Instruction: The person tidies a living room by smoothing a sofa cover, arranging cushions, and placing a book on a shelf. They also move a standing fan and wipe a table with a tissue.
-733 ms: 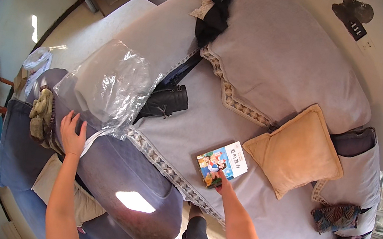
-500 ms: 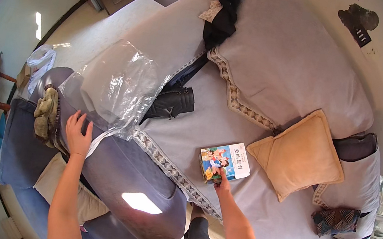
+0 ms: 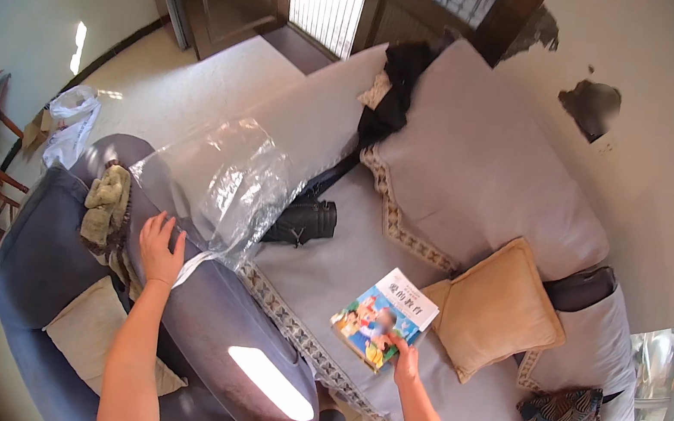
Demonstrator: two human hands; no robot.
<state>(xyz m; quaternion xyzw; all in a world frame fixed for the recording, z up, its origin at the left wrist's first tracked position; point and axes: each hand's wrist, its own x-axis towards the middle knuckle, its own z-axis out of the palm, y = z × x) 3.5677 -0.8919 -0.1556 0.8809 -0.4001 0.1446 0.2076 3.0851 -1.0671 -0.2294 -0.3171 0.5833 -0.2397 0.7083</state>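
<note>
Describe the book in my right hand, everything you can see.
The closed, paper-looking book shows its front cover: white with dark lettering at the top, colourful cartoon figures on blue below. Your right hand's grip holds its right edge, thumb on the cover. It slants over the grey sofa cover, near the tan cushion; whether it touches either is unclear.

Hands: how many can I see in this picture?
2. The left hand is over the blue-grey armrest, near the clear plastic bag; the right hand holds the book near the orange cushion.

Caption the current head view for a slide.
Right hand grips an illustrated book over a grey sofa; left hand open near a clear plastic bag.
</note>
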